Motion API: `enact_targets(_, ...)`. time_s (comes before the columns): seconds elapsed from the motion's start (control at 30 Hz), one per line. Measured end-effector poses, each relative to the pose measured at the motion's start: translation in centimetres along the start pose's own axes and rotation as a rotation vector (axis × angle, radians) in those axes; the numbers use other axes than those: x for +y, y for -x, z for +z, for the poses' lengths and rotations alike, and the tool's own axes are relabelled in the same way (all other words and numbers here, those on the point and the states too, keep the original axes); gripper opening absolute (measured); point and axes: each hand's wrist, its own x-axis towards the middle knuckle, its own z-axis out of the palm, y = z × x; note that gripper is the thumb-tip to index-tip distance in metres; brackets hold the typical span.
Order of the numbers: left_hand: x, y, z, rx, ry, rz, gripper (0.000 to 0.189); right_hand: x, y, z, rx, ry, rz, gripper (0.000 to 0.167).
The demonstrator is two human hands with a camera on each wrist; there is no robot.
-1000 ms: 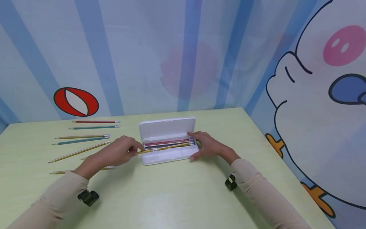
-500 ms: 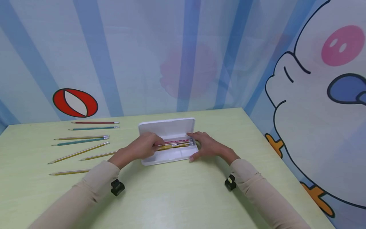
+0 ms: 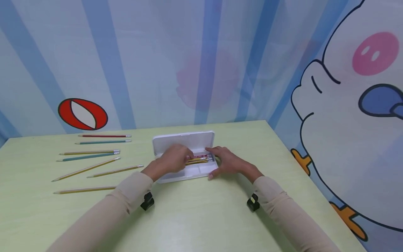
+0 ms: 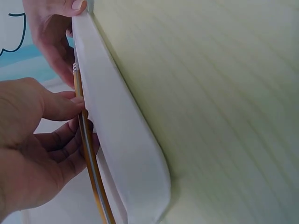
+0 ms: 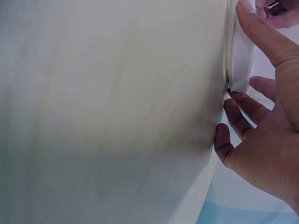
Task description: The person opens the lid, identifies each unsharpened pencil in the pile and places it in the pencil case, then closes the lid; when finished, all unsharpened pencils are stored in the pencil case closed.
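Note:
A white pencil case [image 3: 185, 139] lies open on the table, its lid raised at the back. My left hand [image 3: 171, 160] is over the case's left half and pinches a yellow striped pencil [image 4: 95, 170] between thumb and fingers. In the left wrist view this pencil runs along the inside of the case's front wall. Several pencils [image 3: 201, 159], red and yellow among them, lie in the case, their left parts hidden by my left hand. My right hand [image 3: 231, 161] holds the case's right end, thumb at the front edge and fingers at the lid.
On the table's left side lie several loose pencils: a red pencil [image 3: 104, 135], teal ones such as the teal pencil [image 3: 102, 142], and yellow ones such as the yellow pencil [image 3: 85, 190]. A striped curtain [image 3: 151, 70] stands behind the pale table [image 3: 201, 217].
My left hand has moved right, carrying the yellow pencil from the case's left end into the case. My right hand stays at the right end.

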Motion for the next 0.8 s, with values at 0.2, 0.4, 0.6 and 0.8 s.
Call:
enact_targets(0.2, 0.5, -0.9, 0.5, -0.023, 0.001, -0.033, 0.030, -0.2, 0.1, -0.1, -0.004, 0.000, 0.001, 0.103)
enact_targets(0.4, 0.9, -1.4, 0.9, -0.037, 0.004, -0.056, 0.032, -0.5, 0.2, -0.1, -0.010, -0.005, 0.016, 0.102)
enact_targets(0.6, 1.1, -1.8, 1.3, -0.004, 0.002, -0.018, 0.031, -0.3, 0.2, -0.1, -0.007, 0.002, 0.020, 0.102)
enact_targets(0.8, 1.4, -2.0, 1.5, 0.001, 0.024, -0.015, 0.031, -0.2, 0.1, -0.1, -0.008, 0.002, 0.011, 0.102)
